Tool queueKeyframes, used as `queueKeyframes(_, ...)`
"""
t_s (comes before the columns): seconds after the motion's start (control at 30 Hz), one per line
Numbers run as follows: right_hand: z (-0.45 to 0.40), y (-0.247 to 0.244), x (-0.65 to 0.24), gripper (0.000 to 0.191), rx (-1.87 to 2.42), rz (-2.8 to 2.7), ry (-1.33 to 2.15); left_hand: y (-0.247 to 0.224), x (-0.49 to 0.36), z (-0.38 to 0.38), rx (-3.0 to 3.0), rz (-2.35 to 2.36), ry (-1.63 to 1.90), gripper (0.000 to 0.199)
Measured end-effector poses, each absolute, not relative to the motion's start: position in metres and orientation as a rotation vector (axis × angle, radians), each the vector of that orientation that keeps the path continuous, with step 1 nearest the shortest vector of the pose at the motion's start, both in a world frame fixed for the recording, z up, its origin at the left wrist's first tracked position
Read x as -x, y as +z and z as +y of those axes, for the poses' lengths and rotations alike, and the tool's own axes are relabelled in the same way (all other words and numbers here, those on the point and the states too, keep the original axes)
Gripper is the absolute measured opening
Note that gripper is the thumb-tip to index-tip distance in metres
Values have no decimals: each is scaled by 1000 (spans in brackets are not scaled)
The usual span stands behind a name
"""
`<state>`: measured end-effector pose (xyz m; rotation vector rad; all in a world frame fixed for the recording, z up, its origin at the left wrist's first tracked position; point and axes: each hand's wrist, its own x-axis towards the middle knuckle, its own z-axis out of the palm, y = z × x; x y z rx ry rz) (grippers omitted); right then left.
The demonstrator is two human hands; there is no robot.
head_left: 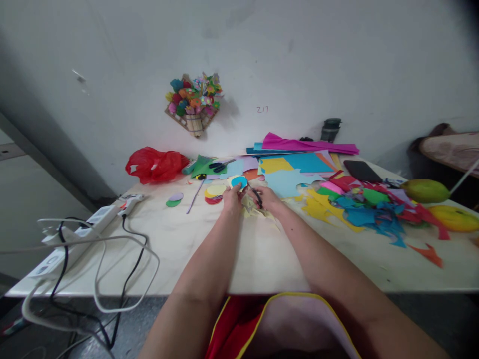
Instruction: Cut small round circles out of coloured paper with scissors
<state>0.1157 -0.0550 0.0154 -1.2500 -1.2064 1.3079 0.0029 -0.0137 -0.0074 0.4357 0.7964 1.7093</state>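
Note:
My left hand [232, 197] pinches a blue paper circle [238, 182] laid over pale cream paper [244, 178]. Close on its right, my right hand [265, 198] is closed around dark-handled scissors [257, 196], their blades pointing at the edge of the held paper. Pale cream offcuts [254, 207] lie on the table under both hands. Just left of my left hand are stacked paper ovals, a cream one [216, 190] over yellow and red ones [213, 201]. Farther left, a lilac oval [175, 197] overlaps a green one [173, 203].
Coloured paper sheets [284, 182] and a second pair of scissors [220, 165] lie behind. Bright scraps [368, 209], a phone [362, 171] and mangoes [426, 191] are at right. A red plastic bag [157, 165] sits back left; a power strip [77, 242] with loose cables lies front left.

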Motion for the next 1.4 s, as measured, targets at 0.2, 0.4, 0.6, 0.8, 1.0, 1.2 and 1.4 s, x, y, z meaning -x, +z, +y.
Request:
queueKeyframes(0.2, -51, 11, -114, 18, 1217, -1213, 1304, -9, -3, -13, -441, 787, 1721, 20)
queueKeyframes(0.4, -52, 13, -114, 23, 1213, -1228, 1268, -7, -2, -15, -465, 814, 1692, 23)
queueKeyframes(0.6, -54, 14, -116, 24, 1221, -1209, 1263, -7, -2, -16, -501, 824, 1674, 23)
queueKeyframes(0.8, -51, 10, -118, 24, 1217, -1209, 1267, -4, -3, -20, -522, 823, 1637, 24)
queueKeyframes(1.0, -49, 10, -120, 23, 1241, -1240, 1219, 1, -4, -23, -490, 828, 1649, 26)
queueKeyframes(1.2, -48, 11, -119, 21, 1242, -1213, 1230, 1, -3, -22, -496, 850, 1663, 25)
queueKeyframes(1.4, -47, 8, -120, 23, 1211, -1205, 1240, -2, -1, -19, -540, 848, 1659, 27)
